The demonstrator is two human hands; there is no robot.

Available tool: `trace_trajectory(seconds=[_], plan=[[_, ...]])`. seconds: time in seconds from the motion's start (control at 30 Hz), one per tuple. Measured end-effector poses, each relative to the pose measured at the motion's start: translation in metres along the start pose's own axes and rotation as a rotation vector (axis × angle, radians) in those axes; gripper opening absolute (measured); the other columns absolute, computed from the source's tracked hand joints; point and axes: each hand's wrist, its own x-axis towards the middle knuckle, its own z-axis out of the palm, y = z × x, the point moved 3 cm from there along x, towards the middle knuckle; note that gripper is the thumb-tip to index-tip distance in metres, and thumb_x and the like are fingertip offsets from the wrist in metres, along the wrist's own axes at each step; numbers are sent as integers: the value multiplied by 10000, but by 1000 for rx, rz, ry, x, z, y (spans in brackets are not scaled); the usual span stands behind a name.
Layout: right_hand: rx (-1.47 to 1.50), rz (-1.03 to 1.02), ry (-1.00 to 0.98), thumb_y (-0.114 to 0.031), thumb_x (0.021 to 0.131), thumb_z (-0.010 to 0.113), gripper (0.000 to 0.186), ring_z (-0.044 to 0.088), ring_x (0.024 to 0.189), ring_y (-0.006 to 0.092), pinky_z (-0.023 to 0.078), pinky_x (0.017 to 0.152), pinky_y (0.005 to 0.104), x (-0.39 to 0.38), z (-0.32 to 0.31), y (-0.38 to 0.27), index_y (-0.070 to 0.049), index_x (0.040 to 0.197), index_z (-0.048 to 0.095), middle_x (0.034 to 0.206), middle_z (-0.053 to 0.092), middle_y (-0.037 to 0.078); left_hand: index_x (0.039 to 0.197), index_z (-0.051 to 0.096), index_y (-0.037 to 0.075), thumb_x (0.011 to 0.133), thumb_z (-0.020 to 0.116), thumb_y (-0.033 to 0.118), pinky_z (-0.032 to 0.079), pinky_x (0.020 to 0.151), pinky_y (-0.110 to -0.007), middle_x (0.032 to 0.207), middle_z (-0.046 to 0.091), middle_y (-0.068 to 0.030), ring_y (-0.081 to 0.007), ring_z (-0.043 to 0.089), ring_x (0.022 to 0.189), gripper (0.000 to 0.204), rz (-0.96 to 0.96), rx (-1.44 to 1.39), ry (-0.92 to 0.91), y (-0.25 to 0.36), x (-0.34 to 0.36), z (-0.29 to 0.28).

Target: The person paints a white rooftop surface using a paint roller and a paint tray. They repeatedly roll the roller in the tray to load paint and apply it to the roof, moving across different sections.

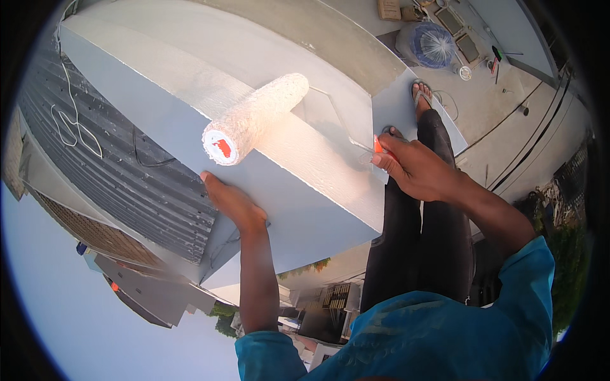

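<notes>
My right hand (416, 164) is closed round the orange handle of a paint roller (260, 114). From the handle a thin metal frame runs up and left to the roller's fluffy, whitish sleeve, which has a white and red end cap. The sleeve lies across the pale top of a parapet wall (318, 162), and its near end sticks out past the top's edge. Against the wall's blue-grey outer face rests my left hand (234, 202), below the sleeve's near end, with its fingers stretched out and nothing in it.
Beyond the wall's outer face lies a dark corrugated roof (146, 171) with a loose white cable (75, 120). My sandalled foot (422, 95) stands on a grey ledge. A blue-covered round container (432, 44) and a cardboard box (389, 9) sit on the floor at upper right.
</notes>
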Motion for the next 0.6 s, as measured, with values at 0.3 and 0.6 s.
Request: trace_trajectory(seconds=[0.3, 0.6], plan=[[32, 9, -196, -466, 1061, 302, 523, 648, 767, 397, 467, 747, 494, 104, -52, -76, 11, 1161, 493, 770, 628, 228, 1450, 333, -24, 1037, 330, 507, 334, 1094, -411, 1436, 418, -192, -303, 447, 1280, 672, -17, 97, 125, -3, -5, 0], [30, -64, -177, -475, 1050, 312, 556, 652, 699, 366, 492, 698, 474, 198, -87, -147, 35, 1131, 520, 703, 615, 213, 1386, 389, -71, 1054, 297, 481, 370, 1047, -403, 1345, 494, -205, -304, 491, 1212, 651, -43, 211, 191, 7, -8, 8]])
